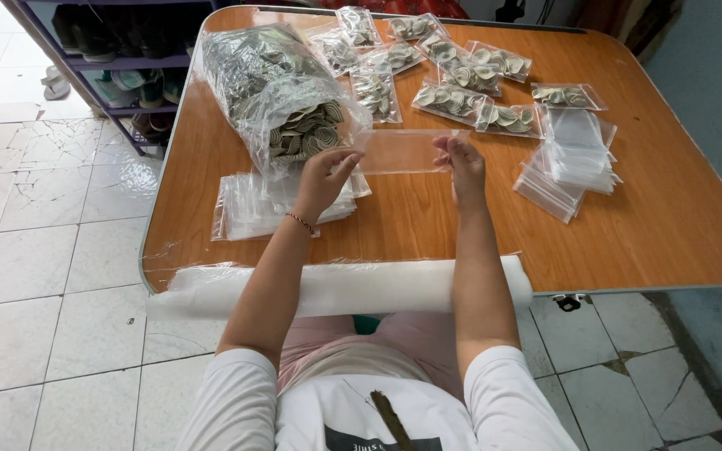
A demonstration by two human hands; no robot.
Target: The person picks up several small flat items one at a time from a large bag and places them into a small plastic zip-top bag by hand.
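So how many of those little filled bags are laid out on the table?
About 11 small filled bags, all in a cluster along the table's far edge, from beside the big open sack across to the far right; several overlap, so one or two may be hidden.

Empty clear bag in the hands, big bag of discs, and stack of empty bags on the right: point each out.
Empty clear bag [401, 151], head view, middle of its flat face.
Big bag of discs [282, 92], head view, bulging middle.
Stack of empty bags [577, 150], head view, top bag.
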